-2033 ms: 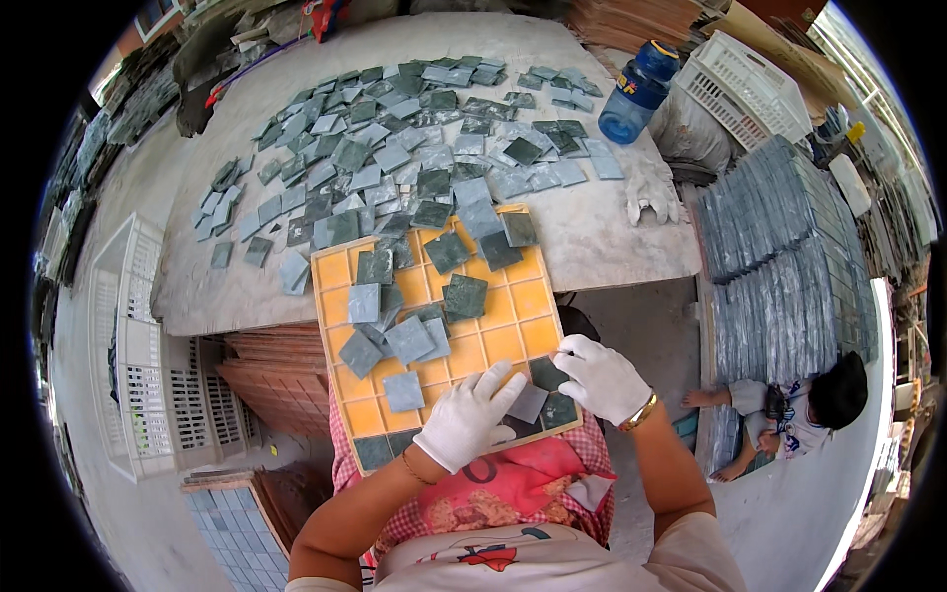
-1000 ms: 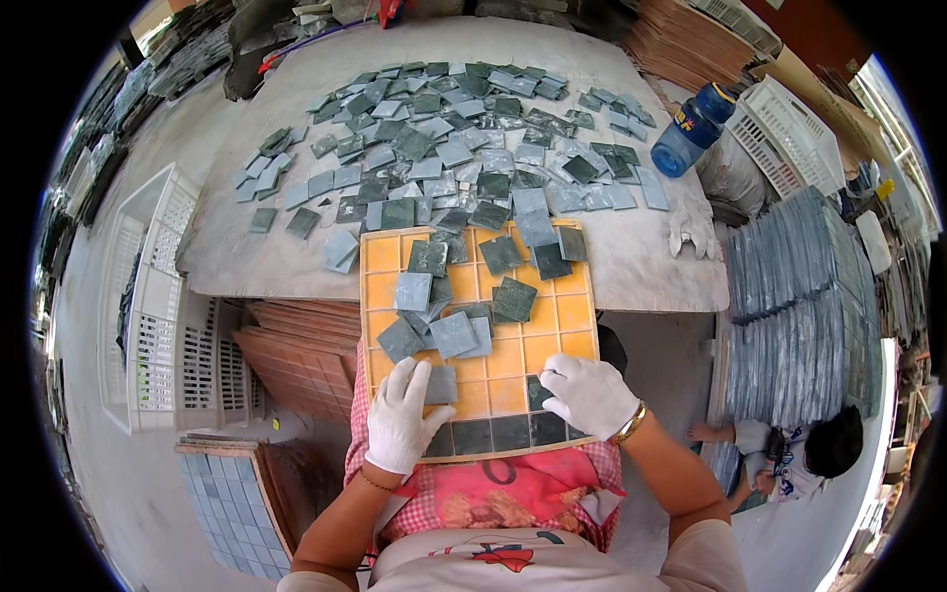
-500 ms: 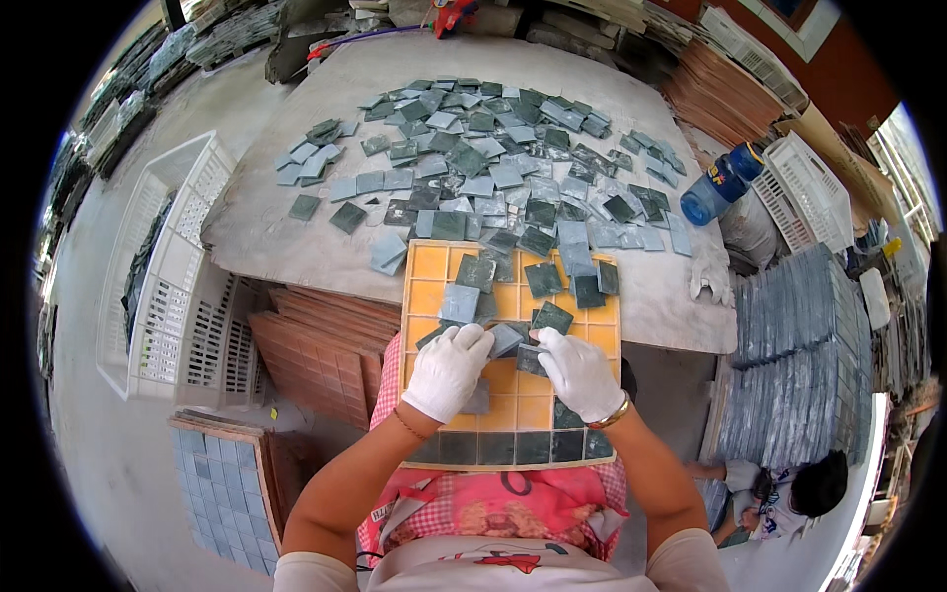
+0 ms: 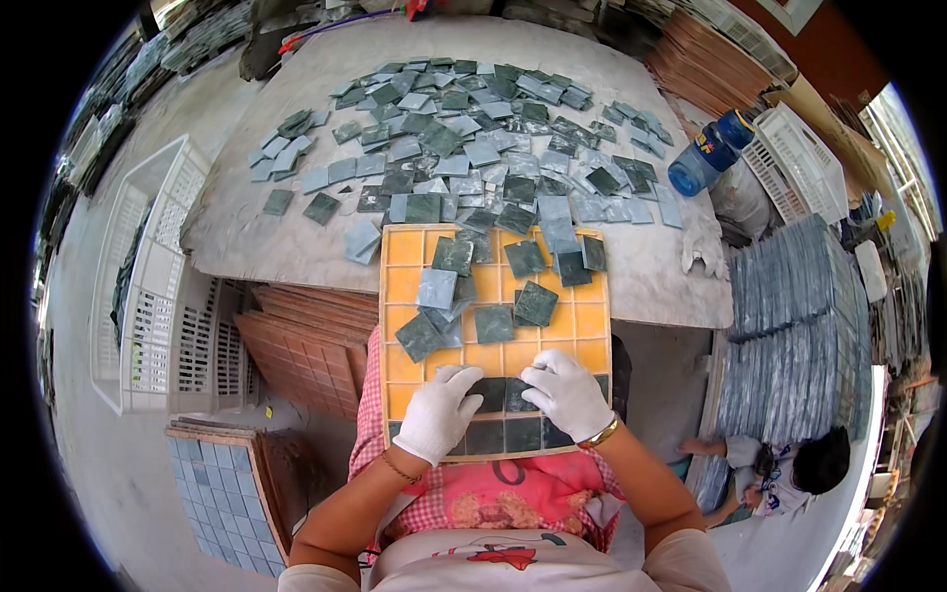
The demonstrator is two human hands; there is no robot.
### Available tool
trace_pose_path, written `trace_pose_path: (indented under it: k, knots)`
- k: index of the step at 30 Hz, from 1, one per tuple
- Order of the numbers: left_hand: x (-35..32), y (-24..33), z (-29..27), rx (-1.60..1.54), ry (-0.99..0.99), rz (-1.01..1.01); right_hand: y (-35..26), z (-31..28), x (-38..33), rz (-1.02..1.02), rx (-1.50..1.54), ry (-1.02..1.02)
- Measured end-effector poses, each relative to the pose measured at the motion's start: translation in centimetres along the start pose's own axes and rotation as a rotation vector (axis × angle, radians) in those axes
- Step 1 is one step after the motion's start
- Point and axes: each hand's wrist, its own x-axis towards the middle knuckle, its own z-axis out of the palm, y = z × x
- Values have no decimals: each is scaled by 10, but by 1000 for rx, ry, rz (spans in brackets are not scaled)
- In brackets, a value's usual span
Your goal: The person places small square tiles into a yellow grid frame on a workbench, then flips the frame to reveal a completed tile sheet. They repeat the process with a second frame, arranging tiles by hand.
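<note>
A yellow grid tray (image 4: 400, 286) with raised pale ribs rests against my lap and the table edge. Square dark stone tiles (image 4: 483, 436) fill cells along its near row. In the row above, two dark tiles (image 4: 518, 395) lie side by side between my hands. My left hand (image 4: 441, 412), in a white glove, has its fingers bent, tips at the left tile's edge. Opposite it, my gloved right hand (image 4: 569, 395) curls its fingertips onto the right tile. Loose green-grey tiles (image 4: 493, 324) lie scattered across the tray's upper half.
A heap of loose tiles (image 4: 444, 138) covers the table (image 4: 237, 222). A blue bottle (image 4: 705, 158) stands at the table's right side. White plastic crates (image 4: 168, 335) are at left, near stacked brown boards (image 4: 301, 340). Tile stacks (image 4: 779, 355) and another person (image 4: 789, 479) are at right.
Both hands have moved down the tray toward its near rows. Two tiles handled mid-tray now sit in the second row, and other loose tiles lie released above. The view has shifted slightly.
</note>
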Motion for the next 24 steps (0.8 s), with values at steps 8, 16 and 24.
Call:
trace_pose_path:
  k: [8,16,24]
  knots:
    - [-7,11,-22,250,-136,33,-31,-11,9,-117,-144,-33]
    - [-8,-12,-31,389,-110,106,-46,8,23,-141,-250,-34]
    - [0,-8,-39,431,-12,159,-57,5,27,-84,-417,-210]
